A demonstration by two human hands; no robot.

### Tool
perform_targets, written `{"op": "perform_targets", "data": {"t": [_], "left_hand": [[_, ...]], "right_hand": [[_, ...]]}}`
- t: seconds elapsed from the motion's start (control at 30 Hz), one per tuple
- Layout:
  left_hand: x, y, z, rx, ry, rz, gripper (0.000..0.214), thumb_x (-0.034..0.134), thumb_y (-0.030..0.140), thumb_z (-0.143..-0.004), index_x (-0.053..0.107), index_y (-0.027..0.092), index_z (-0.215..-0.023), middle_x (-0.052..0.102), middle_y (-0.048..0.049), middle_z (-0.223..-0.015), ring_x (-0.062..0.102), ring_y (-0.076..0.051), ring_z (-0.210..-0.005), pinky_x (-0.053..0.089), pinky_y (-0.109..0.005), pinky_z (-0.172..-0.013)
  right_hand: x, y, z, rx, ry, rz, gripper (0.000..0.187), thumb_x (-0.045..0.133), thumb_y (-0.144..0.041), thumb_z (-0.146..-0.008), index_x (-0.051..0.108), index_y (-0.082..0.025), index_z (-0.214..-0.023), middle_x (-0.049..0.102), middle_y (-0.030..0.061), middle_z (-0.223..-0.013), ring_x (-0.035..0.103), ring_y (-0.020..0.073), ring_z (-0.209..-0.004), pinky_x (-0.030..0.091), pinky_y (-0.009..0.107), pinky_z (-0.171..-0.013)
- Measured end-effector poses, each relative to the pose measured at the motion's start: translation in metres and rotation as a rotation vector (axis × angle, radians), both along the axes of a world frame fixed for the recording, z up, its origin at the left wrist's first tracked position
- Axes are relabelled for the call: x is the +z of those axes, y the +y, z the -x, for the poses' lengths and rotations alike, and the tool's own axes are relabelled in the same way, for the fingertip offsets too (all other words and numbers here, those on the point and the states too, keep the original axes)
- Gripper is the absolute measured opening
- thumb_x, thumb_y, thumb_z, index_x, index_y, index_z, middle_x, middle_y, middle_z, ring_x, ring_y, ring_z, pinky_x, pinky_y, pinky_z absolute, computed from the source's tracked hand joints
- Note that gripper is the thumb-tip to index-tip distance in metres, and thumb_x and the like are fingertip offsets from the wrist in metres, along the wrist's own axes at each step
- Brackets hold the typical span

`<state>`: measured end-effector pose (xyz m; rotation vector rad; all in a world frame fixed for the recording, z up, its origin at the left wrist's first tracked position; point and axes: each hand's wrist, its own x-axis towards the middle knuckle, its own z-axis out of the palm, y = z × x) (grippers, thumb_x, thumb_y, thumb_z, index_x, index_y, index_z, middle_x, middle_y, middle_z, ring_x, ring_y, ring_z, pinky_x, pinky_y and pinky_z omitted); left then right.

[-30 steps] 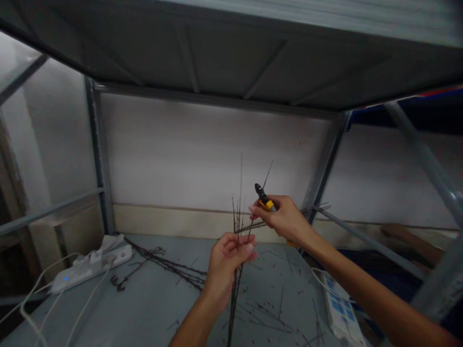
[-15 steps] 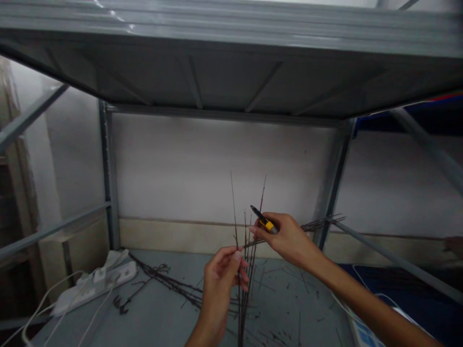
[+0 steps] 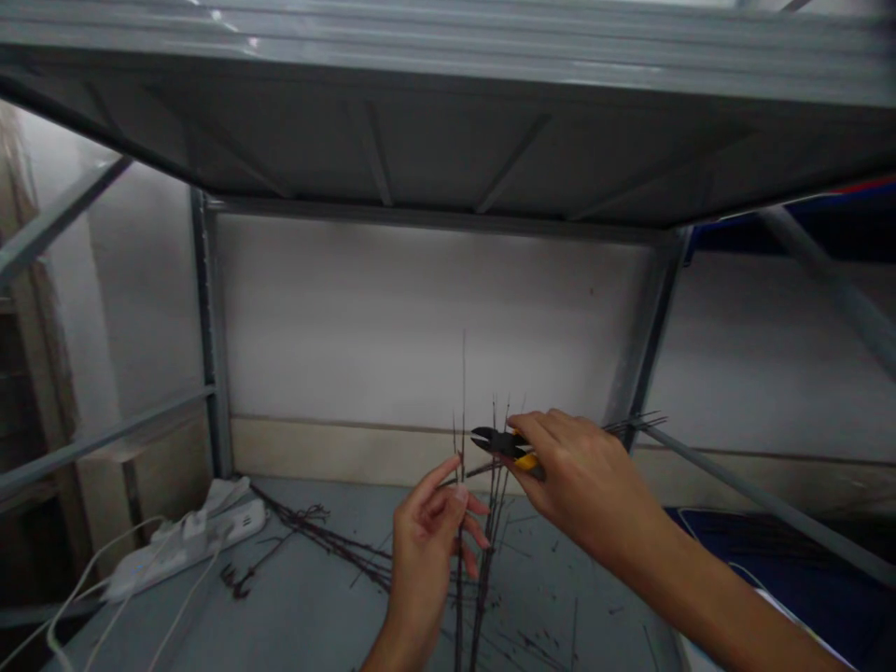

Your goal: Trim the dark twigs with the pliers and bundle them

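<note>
My left hand [image 3: 428,541] pinches a thin dark twig [image 3: 459,569] that stands upright, its fine tip rising in front of the wall. Wrapped in my right hand [image 3: 578,462] are diagonal cutters [image 3: 498,442] with black jaws and yellow handles. The jaws are parted and point left, a short way right of the pinched twig. Just right of my left fingers, a bunch of similar twigs [image 3: 484,579] stands nearly upright. More twigs [image 3: 637,422] stick out to the right behind my right hand; how they are supported is hidden.
Branched twigs [image 3: 329,541] lie on the grey shelf [image 3: 294,616] at left, near a white power strip [image 3: 189,551] with cables. Small cut pieces [image 3: 539,644] are scattered at right. A metal upper shelf [image 3: 434,140] hangs overhead, with posts [image 3: 217,373] at the sides.
My right hand has lowered slightly and turned, so the cutters now point left with their jaws visibly parted. The twig in my left hand has shifted slightly right at its tip.
</note>
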<state>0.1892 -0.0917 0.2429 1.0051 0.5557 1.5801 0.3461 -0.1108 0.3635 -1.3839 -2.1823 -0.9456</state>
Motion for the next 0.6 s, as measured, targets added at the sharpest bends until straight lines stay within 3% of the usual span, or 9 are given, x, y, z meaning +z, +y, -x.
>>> {"op": "perform_targets", "data": {"t": [0.23,0.4,0.6], "left_hand": [[-0.001,-0.005,-0.006,0.052,0.041,-0.015,0.043,0.075,0.042,-0.083,0.072,0.01,-0.112,0.078,-0.0164,-0.092,0.07,-0.022,-0.076,0.052,-0.022,-0.043],[0.0,-0.006,-0.008,0.026,0.003,0.043,0.034,0.079,0.038,-0.08,0.073,0.011,-0.1,0.078,-0.0163,-0.093,0.068,-0.019,-0.073,0.049,-0.019,-0.044],[0.003,-0.007,-0.009,-0.034,-0.013,0.054,0.03,0.078,0.034,-0.081,0.071,0.01,-0.098,0.079,-0.017,-0.094,0.067,-0.015,-0.065,0.042,-0.017,-0.042]], "right_hand": [[0.007,-0.013,0.016,-0.115,-0.221,0.075,0.005,0.063,-0.015,-0.084,0.065,-0.017,-0.088,0.071,0.0095,-0.078,0.068,0.0281,-0.071,0.041,0.037,-0.06],[0.011,-0.016,0.012,-0.164,-0.309,0.058,0.011,0.061,-0.009,-0.081,0.066,-0.016,-0.087,0.07,0.0108,-0.076,0.067,0.0282,-0.07,0.04,0.037,-0.06],[0.013,-0.021,0.014,-0.173,-0.377,0.007,0.016,0.056,-0.006,-0.082,0.065,-0.017,-0.089,0.069,0.0105,-0.079,0.065,0.03,-0.073,0.042,0.041,-0.063]]}}
